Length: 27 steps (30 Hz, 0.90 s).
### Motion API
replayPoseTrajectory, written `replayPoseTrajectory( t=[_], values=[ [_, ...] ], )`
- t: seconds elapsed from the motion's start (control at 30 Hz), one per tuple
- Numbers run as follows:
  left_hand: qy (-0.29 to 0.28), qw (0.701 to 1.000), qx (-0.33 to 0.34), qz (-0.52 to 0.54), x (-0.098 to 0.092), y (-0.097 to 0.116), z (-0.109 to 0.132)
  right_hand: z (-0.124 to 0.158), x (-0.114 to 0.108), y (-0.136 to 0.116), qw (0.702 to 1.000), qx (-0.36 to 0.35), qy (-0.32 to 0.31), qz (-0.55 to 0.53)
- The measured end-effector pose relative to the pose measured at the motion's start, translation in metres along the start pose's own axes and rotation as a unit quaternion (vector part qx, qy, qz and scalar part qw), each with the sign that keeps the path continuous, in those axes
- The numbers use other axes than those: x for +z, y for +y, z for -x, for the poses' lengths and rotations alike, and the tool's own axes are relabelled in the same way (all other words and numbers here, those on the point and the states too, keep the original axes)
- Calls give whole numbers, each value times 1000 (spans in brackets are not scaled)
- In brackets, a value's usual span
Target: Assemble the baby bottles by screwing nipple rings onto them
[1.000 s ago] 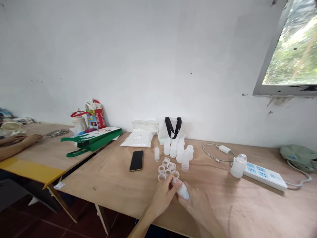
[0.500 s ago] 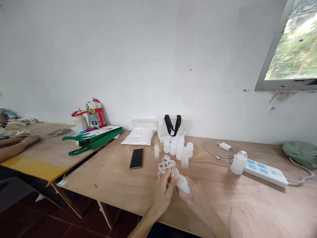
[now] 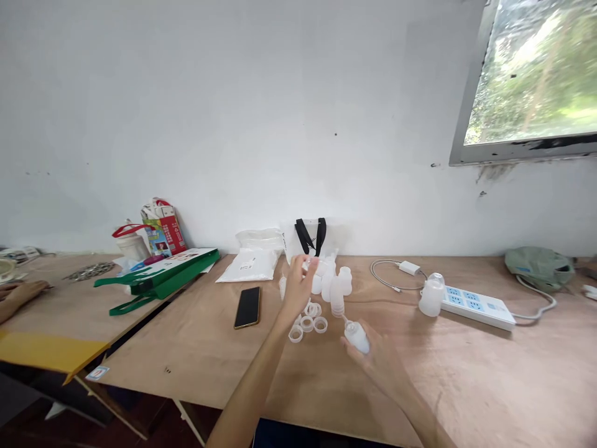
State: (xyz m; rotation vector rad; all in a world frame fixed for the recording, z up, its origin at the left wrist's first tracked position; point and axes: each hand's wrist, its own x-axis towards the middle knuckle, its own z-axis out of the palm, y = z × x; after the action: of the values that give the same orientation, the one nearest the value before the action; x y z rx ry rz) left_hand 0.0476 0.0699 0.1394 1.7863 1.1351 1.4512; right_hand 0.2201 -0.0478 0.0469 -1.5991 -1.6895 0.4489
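Note:
My right hand (image 3: pixel 379 358) is wrapped round a small milky feeding bottle (image 3: pixel 357 338), tilted over the table's front half. A narrow tip shows at the bottle's top end. Reaching farther out, my left hand (image 3: pixel 298 283) pinches a see-through piece that looks like a clear cap (image 3: pixel 313 264), partly hidden by the fingers and blurred. Just beyond it stand several frosted bottles (image 3: pixel 345 281), and a ribbed one (image 3: pixel 336 297) stands nearer. Below my left hand lie several white screw rings (image 3: pixel 306 323). Another translucent piece (image 3: pixel 282 286) is partly covered by that hand.
A phone (image 3: pixel 247 307) and a white plastic packet (image 3: pixel 249 264) lie left; a bag with black handles (image 3: pixel 311 236) stands behind. Rightward are a capped bottle (image 3: pixel 431 295), a power strip (image 3: pixel 480 307) and a cap (image 3: pixel 538 267). A co-worker's hand (image 3: pixel 23 297) rests far left.
My hands have parted. The left has moved forward, away from the bottle, with the clear piece; the right keeps the bottle, now without its clear cover. The view has turned slightly right.

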Motion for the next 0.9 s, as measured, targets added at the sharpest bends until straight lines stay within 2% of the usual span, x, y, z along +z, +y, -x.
replayPoseTrajectory(
  t=[0.07, 0.13, 0.23, 0.4, 0.6, 0.9],
  values=[
    [-87, 990, 31, -107, 11, 0, -20, -3, -8, 4, 1000, 6, 22, -11],
    [-159, 967, 43, -197, 24, -5, -30, -6, -16, 6, 999, 7, 39, -23],
    [-205, 932, 54, -293, 40, -14, -29, -9, -27, 8, 997, 2, 73, -20],
    [-222, 916, 53, -330, 47, -20, -16, -11, -33, 12, 994, 4, 106, -20],
    [-226, 913, 70, -333, 45, -18, -13, -13, -32, 8, 996, 23, 79, -34],
    [-218, 937, 100, -256, 49, -26, -10, -15, -26, 13, 998, 34, 40, -34]
  ],
)
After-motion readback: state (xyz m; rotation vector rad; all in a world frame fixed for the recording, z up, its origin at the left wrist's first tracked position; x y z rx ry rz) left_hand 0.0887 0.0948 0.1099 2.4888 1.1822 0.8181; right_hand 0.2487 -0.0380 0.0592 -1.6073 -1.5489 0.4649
